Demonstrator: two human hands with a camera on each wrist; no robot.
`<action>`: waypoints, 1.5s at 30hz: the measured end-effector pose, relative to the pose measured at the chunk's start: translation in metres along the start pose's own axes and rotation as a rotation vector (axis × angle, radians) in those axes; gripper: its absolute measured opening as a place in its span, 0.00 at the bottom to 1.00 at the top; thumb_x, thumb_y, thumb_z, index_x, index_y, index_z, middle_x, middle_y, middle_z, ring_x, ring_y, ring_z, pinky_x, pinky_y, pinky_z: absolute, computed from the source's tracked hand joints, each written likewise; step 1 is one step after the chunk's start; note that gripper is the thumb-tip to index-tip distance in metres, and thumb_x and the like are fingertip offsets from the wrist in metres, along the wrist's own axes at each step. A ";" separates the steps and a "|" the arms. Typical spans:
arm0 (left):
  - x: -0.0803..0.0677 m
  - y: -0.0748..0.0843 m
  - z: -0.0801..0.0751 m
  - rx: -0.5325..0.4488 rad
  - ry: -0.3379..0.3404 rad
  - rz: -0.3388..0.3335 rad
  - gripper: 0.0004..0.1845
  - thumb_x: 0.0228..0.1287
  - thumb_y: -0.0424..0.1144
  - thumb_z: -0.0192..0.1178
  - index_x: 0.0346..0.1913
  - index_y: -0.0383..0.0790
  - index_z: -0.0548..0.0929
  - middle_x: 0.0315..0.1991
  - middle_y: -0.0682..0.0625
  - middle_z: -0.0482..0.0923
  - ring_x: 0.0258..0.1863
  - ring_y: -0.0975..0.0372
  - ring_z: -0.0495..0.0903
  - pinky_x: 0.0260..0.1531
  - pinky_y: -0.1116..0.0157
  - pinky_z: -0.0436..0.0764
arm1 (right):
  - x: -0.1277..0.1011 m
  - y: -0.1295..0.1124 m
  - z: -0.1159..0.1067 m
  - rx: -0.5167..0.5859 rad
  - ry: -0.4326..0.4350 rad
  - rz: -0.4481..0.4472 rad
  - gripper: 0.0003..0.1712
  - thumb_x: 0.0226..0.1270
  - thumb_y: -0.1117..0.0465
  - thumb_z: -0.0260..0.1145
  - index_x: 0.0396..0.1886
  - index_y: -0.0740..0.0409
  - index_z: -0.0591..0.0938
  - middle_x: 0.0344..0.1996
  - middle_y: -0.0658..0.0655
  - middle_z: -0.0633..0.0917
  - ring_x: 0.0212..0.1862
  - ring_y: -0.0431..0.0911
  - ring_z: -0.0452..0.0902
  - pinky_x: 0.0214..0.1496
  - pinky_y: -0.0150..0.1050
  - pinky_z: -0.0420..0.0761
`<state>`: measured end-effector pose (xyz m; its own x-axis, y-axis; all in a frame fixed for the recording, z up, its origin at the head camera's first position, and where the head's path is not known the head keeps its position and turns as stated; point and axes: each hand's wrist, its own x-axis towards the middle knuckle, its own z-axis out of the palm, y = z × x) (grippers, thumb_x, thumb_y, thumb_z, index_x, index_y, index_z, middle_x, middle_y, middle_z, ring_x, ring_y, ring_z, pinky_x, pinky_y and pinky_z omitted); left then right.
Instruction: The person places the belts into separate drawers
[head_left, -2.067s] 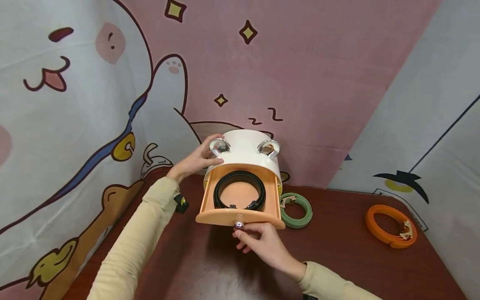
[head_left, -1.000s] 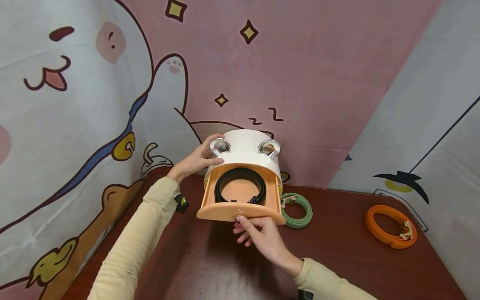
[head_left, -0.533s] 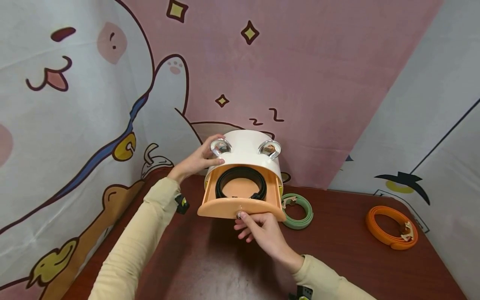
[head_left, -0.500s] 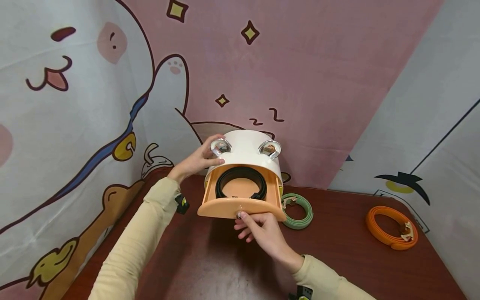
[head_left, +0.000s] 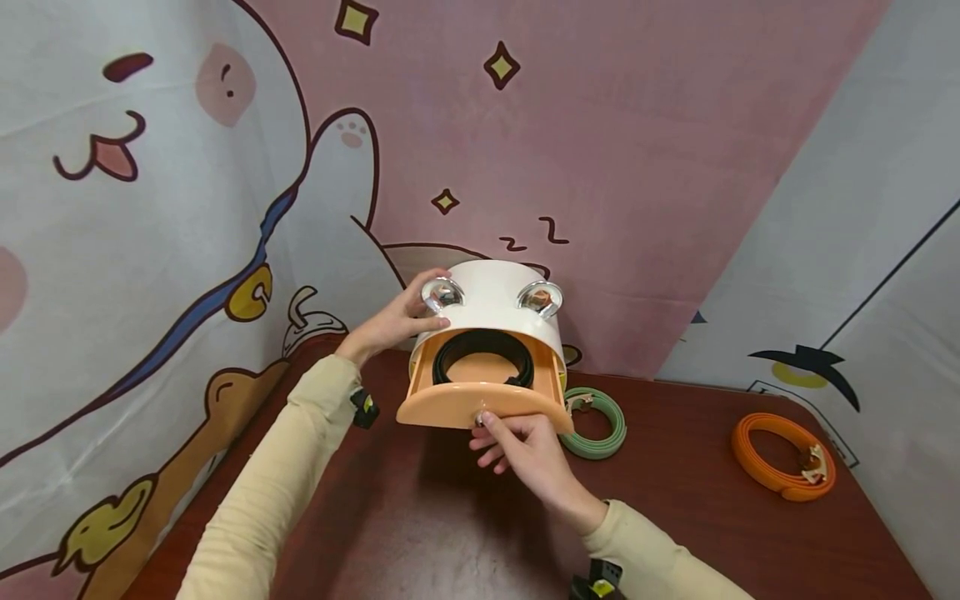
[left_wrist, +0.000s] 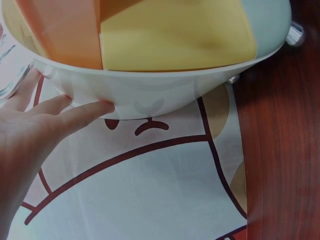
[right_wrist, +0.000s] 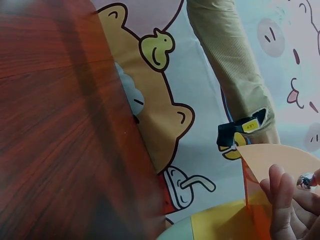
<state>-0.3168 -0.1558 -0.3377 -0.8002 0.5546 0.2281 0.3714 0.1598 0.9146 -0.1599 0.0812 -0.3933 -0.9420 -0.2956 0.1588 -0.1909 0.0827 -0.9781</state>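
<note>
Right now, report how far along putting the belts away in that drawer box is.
Done: the black belt lies coiled in the orange drawer. In hand: the right hand pinches the drawer's knob with the drawer partly out, while the left hand steadies the white box. Left: the green belt and orange belt lie on the table.

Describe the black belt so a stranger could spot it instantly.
Find the white storage box standing at the back of the dark wooden table. Its orange drawer is pulled partly out, and the black belt lies coiled inside, unlike the green belt and orange belt on the tabletop.
</note>
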 end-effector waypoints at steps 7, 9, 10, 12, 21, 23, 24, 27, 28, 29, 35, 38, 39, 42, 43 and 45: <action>0.000 -0.001 -0.001 -0.018 -0.010 0.004 0.39 0.66 0.26 0.59 0.74 0.47 0.51 0.64 0.40 0.61 0.61 0.48 0.68 0.51 0.55 0.73 | 0.007 0.001 -0.001 0.016 0.016 0.015 0.21 0.74 0.55 0.59 0.39 0.72 0.86 0.28 0.63 0.87 0.25 0.47 0.84 0.24 0.36 0.80; 0.001 -0.001 -0.001 -0.019 -0.014 0.001 0.40 0.66 0.26 0.59 0.74 0.46 0.50 0.65 0.40 0.61 0.61 0.47 0.68 0.51 0.54 0.73 | 0.008 0.001 -0.001 0.021 0.022 0.021 0.21 0.74 0.55 0.59 0.40 0.70 0.86 0.28 0.63 0.87 0.25 0.47 0.84 0.24 0.36 0.80; 0.000 -0.001 -0.001 -0.020 -0.016 0.000 0.40 0.66 0.26 0.59 0.74 0.46 0.50 0.65 0.40 0.61 0.61 0.47 0.68 0.51 0.54 0.73 | 0.009 0.001 -0.001 0.021 0.023 0.021 0.21 0.74 0.55 0.59 0.40 0.70 0.86 0.28 0.63 0.87 0.25 0.47 0.83 0.24 0.36 0.80; 0.000 -0.002 -0.002 -0.019 -0.016 -0.002 0.40 0.66 0.27 0.59 0.74 0.46 0.50 0.65 0.41 0.61 0.62 0.47 0.67 0.51 0.53 0.73 | 0.010 0.001 -0.001 0.026 0.026 0.023 0.21 0.74 0.54 0.59 0.41 0.70 0.86 0.28 0.63 0.87 0.25 0.47 0.83 0.24 0.36 0.80; 0.001 -0.001 -0.001 -0.021 -0.015 0.003 0.40 0.66 0.26 0.59 0.74 0.47 0.50 0.66 0.41 0.60 0.62 0.47 0.67 0.50 0.55 0.74 | 0.018 0.002 -0.003 0.047 0.053 0.037 0.21 0.73 0.55 0.60 0.41 0.72 0.86 0.28 0.65 0.86 0.25 0.47 0.84 0.24 0.34 0.79; 0.001 0.000 0.000 -0.030 -0.016 0.000 0.40 0.66 0.25 0.59 0.74 0.47 0.50 0.66 0.40 0.59 0.62 0.46 0.67 0.50 0.55 0.73 | 0.019 0.002 -0.004 0.051 0.062 0.037 0.21 0.73 0.55 0.61 0.41 0.72 0.86 0.28 0.65 0.86 0.25 0.47 0.84 0.24 0.34 0.79; 0.001 -0.001 0.000 -0.031 -0.015 -0.002 0.41 0.66 0.25 0.58 0.75 0.46 0.49 0.66 0.40 0.59 0.62 0.46 0.67 0.50 0.55 0.73 | 0.020 0.002 -0.004 0.051 0.067 0.036 0.21 0.73 0.55 0.61 0.41 0.72 0.86 0.28 0.65 0.86 0.25 0.47 0.84 0.24 0.34 0.79; 0.001 0.000 -0.001 -0.025 -0.015 -0.004 0.41 0.66 0.25 0.58 0.75 0.46 0.49 0.67 0.40 0.57 0.62 0.45 0.66 0.50 0.54 0.73 | 0.022 0.002 -0.004 0.052 0.077 0.039 0.21 0.72 0.55 0.61 0.40 0.72 0.86 0.28 0.65 0.86 0.25 0.47 0.84 0.24 0.34 0.79; 0.001 -0.001 -0.001 -0.022 -0.015 -0.005 0.41 0.66 0.25 0.58 0.75 0.46 0.48 0.68 0.40 0.57 0.62 0.45 0.66 0.50 0.54 0.73 | 0.023 0.003 -0.004 0.051 0.079 0.039 0.21 0.72 0.55 0.61 0.40 0.72 0.86 0.28 0.65 0.86 0.25 0.47 0.84 0.24 0.34 0.79; 0.001 -0.001 -0.001 -0.015 -0.014 -0.007 0.41 0.67 0.26 0.58 0.75 0.47 0.49 0.68 0.40 0.57 0.62 0.45 0.66 0.50 0.54 0.73 | 0.024 0.003 -0.004 0.051 0.080 0.040 0.21 0.72 0.55 0.61 0.40 0.72 0.86 0.28 0.65 0.86 0.25 0.47 0.84 0.24 0.34 0.79; 0.001 -0.001 -0.002 -0.016 -0.013 -0.007 0.40 0.67 0.26 0.59 0.74 0.48 0.50 0.66 0.41 0.59 0.59 0.48 0.69 0.48 0.58 0.74 | 0.029 0.003 -0.003 0.058 0.078 0.035 0.21 0.73 0.56 0.60 0.40 0.73 0.86 0.28 0.66 0.86 0.25 0.45 0.84 0.24 0.33 0.79; 0.000 -0.002 -0.002 -0.022 -0.014 0.000 0.40 0.67 0.26 0.58 0.74 0.47 0.50 0.65 0.39 0.60 0.57 0.48 0.71 0.46 0.59 0.75 | 0.032 0.003 -0.002 0.069 0.085 0.042 0.21 0.72 0.56 0.61 0.39 0.73 0.86 0.28 0.66 0.86 0.24 0.44 0.83 0.24 0.32 0.79; 0.000 -0.002 -0.002 -0.022 -0.014 0.001 0.40 0.67 0.26 0.58 0.74 0.47 0.50 0.65 0.39 0.60 0.56 0.48 0.72 0.46 0.59 0.75 | 0.032 0.003 -0.002 0.071 0.089 0.045 0.21 0.72 0.56 0.61 0.39 0.73 0.86 0.28 0.66 0.86 0.24 0.44 0.83 0.24 0.32 0.78; 0.000 -0.001 -0.001 -0.015 -0.014 0.000 0.39 0.67 0.27 0.58 0.74 0.47 0.50 0.66 0.38 0.58 0.55 0.48 0.72 0.45 0.59 0.75 | 0.035 0.003 -0.003 0.079 0.097 0.049 0.22 0.72 0.55 0.61 0.38 0.73 0.86 0.27 0.66 0.86 0.23 0.44 0.83 0.23 0.32 0.78; 0.000 -0.001 -0.001 -0.011 -0.014 -0.002 0.39 0.67 0.27 0.58 0.74 0.48 0.50 0.67 0.38 0.58 0.55 0.48 0.72 0.45 0.59 0.75 | 0.036 0.003 -0.003 0.079 0.097 0.048 0.22 0.72 0.55 0.61 0.38 0.73 0.86 0.27 0.65 0.86 0.23 0.44 0.83 0.23 0.32 0.78; 0.000 0.000 -0.002 -0.011 -0.011 -0.006 0.39 0.67 0.27 0.58 0.74 0.47 0.50 0.67 0.39 0.57 0.55 0.48 0.71 0.45 0.59 0.75 | 0.037 0.003 -0.003 0.078 0.096 0.041 0.22 0.72 0.54 0.61 0.37 0.73 0.86 0.27 0.65 0.86 0.23 0.45 0.83 0.23 0.32 0.78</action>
<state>-0.3175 -0.1572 -0.3374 -0.7971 0.5629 0.2188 0.3613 0.1542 0.9196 -0.1966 0.0736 -0.3902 -0.9713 -0.2011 0.1271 -0.1333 0.0180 -0.9909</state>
